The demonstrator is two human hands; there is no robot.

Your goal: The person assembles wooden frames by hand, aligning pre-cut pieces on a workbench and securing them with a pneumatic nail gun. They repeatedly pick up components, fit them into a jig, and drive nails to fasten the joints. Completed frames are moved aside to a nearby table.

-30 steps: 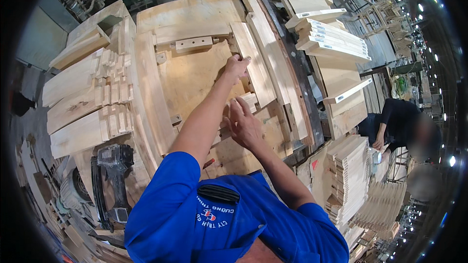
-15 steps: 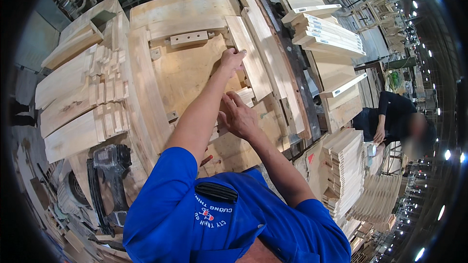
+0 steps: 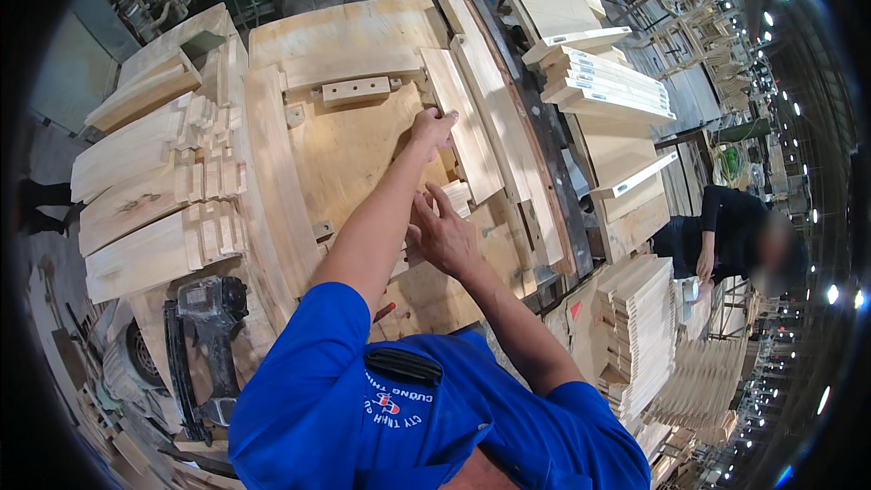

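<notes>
My left hand [image 3: 433, 132] reaches over a plywood jig board [image 3: 349, 145]. Its fingers are curled together at the inner edge of a pale wooden board [image 3: 463, 127]; anything between them is hidden. My right hand [image 3: 445, 232] is closer to me, its fingers apart, beside a short wooden piece [image 3: 459, 197] that it partly hides. Across the jig's far side lies a curved wooden rail [image 3: 352, 63]. Against it sits a small wooden block with holes [image 3: 357, 91]. A long wooden strip [image 3: 279, 177] runs down the jig's left side.
Stacked wooden pieces [image 3: 136, 159] lie left, above a black nail gun [image 3: 213, 345]. Long planks [image 3: 513, 145] and a dark metal beam [image 3: 544, 118] run along the right. Beyond stand stacks of boards [image 3: 635, 327] and a person in dark clothing [image 3: 726, 222].
The bench scene sits slightly lower in the picture. My left hand stays at the board's inner edge; the fingers of my right hand have shifted slightly beside the short wooden piece.
</notes>
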